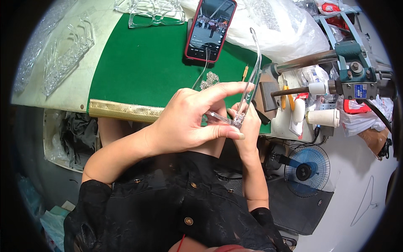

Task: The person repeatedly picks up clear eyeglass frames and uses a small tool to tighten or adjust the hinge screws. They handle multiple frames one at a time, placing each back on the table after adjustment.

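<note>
While both hands (182,115) (249,131) seemingly grip eyeglasses (238,120), a fan (307,170) stands below the green-matted table (138,63).

Over the mat (138,63), left of the phone (208,35), a hand has open passage, bounded by frames (156,17) on the far side and the ridged strip (126,111) along the near edge. Rightward, the held glasses (247,102) and then the machine (353,73) stand in the way; the bag (279,31) crowds behind.
</note>
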`<state>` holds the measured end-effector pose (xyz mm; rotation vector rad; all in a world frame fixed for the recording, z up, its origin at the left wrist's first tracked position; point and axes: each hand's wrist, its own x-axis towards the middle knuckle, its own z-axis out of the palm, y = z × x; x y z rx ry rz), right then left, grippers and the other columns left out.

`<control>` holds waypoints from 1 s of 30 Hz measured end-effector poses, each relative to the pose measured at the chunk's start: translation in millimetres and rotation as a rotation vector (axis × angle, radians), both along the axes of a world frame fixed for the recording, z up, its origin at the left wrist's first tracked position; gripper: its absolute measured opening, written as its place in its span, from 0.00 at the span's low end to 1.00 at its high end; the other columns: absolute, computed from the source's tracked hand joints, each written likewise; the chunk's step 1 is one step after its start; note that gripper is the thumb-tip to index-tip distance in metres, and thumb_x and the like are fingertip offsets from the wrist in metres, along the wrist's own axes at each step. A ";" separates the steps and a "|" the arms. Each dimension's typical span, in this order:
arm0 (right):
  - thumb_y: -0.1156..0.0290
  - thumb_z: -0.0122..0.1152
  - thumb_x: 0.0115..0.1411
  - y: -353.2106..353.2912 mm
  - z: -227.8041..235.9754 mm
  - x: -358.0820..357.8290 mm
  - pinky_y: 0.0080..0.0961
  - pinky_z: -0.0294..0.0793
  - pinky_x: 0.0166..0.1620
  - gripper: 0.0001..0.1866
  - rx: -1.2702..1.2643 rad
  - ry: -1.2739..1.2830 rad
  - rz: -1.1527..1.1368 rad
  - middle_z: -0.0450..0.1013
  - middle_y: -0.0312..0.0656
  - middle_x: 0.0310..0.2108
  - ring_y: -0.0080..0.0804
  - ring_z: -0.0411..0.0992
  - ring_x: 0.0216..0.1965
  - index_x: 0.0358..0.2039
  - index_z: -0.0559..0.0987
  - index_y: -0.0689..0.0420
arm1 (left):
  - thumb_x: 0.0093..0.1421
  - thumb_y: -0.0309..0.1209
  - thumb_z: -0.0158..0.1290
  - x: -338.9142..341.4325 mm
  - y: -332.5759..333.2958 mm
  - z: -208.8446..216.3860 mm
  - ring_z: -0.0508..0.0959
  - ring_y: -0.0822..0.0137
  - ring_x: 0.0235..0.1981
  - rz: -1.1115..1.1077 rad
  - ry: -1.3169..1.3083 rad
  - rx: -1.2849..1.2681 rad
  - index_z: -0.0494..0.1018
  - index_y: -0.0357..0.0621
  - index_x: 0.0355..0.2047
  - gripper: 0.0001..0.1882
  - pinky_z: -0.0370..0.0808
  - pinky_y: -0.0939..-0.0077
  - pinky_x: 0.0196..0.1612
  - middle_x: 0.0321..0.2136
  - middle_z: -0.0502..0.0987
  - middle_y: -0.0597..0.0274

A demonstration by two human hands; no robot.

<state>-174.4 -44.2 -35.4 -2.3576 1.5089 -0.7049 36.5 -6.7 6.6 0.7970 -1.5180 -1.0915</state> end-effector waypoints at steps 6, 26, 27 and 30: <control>0.77 0.59 0.54 -2.1 0.0 -1.7 0.39 0.68 0.34 0.06 0.014 0.045 0.013 0.68 0.45 0.27 0.46 0.69 0.30 0.27 0.71 0.62 | 0.45 0.29 0.67 -3.0 1.3 -1.1 0.72 0.79 0.21 0.002 0.031 -0.006 0.63 0.37 0.59 0.40 0.72 0.84 0.29 0.49 0.76 0.62; 0.66 0.66 0.51 17.0 72.4 9.5 0.24 0.66 0.32 0.11 -0.402 -0.387 0.320 0.68 0.38 0.25 0.31 0.66 0.27 0.25 0.74 0.57 | 0.47 0.25 0.64 -36.8 9.1 -7.0 0.77 0.68 0.19 0.157 -0.105 -0.156 0.61 0.41 0.60 0.39 0.73 0.78 0.25 0.19 0.75 0.60; 0.65 0.66 0.51 17.1 71.6 9.7 0.24 0.66 0.32 0.11 -0.399 -0.391 0.314 0.68 0.38 0.25 0.31 0.66 0.27 0.24 0.74 0.57 | 0.47 0.25 0.64 -37.0 9.2 -7.7 0.77 0.67 0.19 0.161 -0.108 -0.161 0.62 0.41 0.60 0.39 0.73 0.77 0.25 0.19 0.75 0.60; 0.65 0.66 0.51 18.6 70.1 10.0 0.24 0.66 0.32 0.11 -0.385 -0.408 0.298 0.68 0.38 0.25 0.31 0.66 0.27 0.24 0.75 0.57 | 0.47 0.25 0.64 -36.0 10.1 -7.6 0.77 0.67 0.19 0.168 -0.124 -0.168 0.62 0.41 0.60 0.39 0.72 0.77 0.24 0.19 0.75 0.60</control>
